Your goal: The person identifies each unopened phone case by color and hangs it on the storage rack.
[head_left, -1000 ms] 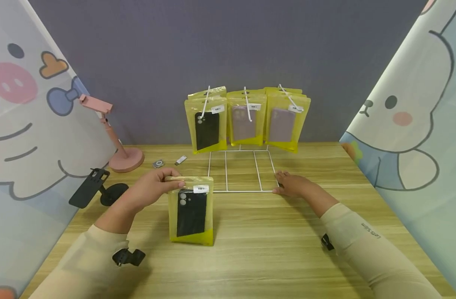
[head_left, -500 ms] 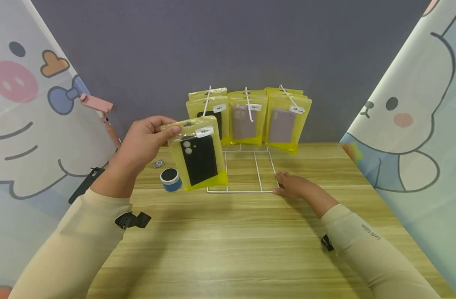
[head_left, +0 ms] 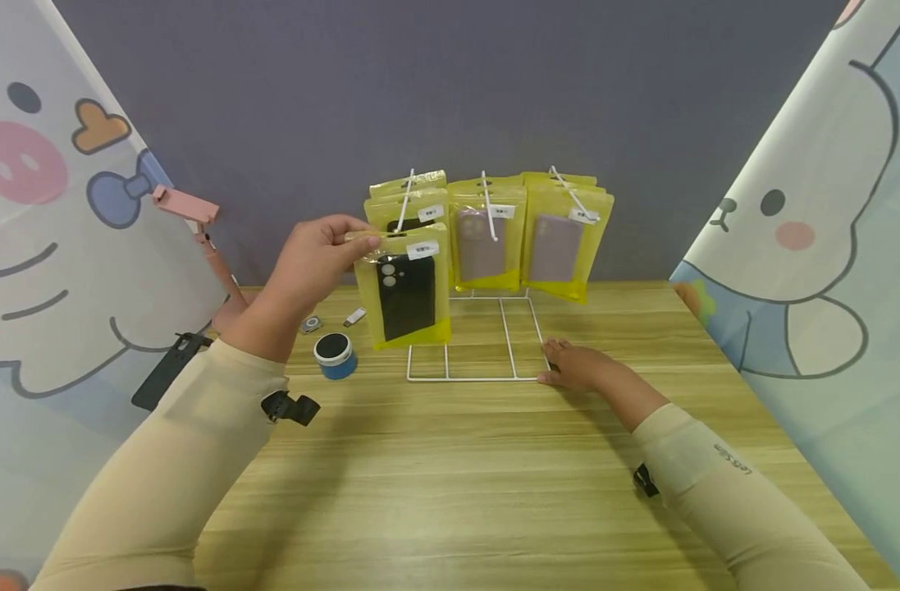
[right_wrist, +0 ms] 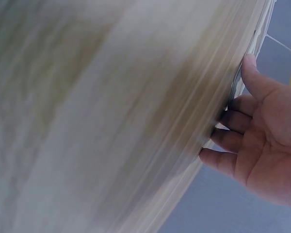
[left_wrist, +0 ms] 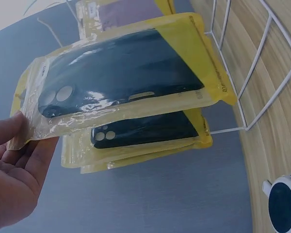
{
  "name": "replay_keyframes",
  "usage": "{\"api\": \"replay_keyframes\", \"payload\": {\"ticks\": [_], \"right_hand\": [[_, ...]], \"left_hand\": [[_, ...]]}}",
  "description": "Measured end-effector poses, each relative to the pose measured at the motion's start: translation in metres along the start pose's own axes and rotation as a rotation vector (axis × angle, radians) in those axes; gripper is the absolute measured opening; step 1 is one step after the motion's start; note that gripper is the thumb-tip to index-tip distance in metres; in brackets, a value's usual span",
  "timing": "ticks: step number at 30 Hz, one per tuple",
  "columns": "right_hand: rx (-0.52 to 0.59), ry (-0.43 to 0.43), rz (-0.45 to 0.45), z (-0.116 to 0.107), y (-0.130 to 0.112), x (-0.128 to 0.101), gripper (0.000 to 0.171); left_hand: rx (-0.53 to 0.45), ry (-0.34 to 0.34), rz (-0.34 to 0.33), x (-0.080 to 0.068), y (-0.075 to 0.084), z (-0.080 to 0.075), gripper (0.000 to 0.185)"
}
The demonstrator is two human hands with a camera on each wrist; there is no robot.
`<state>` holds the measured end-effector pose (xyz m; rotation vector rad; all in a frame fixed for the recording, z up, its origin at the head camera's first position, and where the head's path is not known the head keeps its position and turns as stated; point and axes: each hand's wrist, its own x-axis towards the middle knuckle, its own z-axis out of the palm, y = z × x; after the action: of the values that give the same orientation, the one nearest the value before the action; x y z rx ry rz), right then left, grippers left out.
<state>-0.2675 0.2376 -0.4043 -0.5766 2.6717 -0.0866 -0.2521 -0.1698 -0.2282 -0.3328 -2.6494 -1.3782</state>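
We face a flat grey-violet back wall (head_left: 450, 90) that fills the space behind a light wooden table (head_left: 494, 492) with a straight grain running across it. On our left hangs a pale cartoon curtain (head_left: 43, 205) printed with a pink cheek, an orange heart and a blue bow; on our right a second cartoon curtain (head_left: 826, 230) shows a white bunny face. The light is soft and even, leaving faint shadows on the tabletop.

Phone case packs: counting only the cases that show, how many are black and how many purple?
Black: 2, the held pack and a hung pack
Purple: 2, the middle pack and the right pack
Total: 4
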Motion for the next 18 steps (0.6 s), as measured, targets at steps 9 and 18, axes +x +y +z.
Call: {"api": "replay_keyframes", "payload": {"ticks": [9, 18], "right_hand": [[0.011, 0.012, -0.007, 0.0013, 0.0005, 0.0011, 0.081], [0.011, 0.015, 0.002, 0.001, 0.0004, -0.0011, 0.079]], "left_hand": [[-0.028, 0.041, 0.009, -0.0054, 0.0047, -0.0003, 0.038], [-0.026, 0.051, 0.04, 0.0021, 0.0068, 0.0013, 0.039]]}}
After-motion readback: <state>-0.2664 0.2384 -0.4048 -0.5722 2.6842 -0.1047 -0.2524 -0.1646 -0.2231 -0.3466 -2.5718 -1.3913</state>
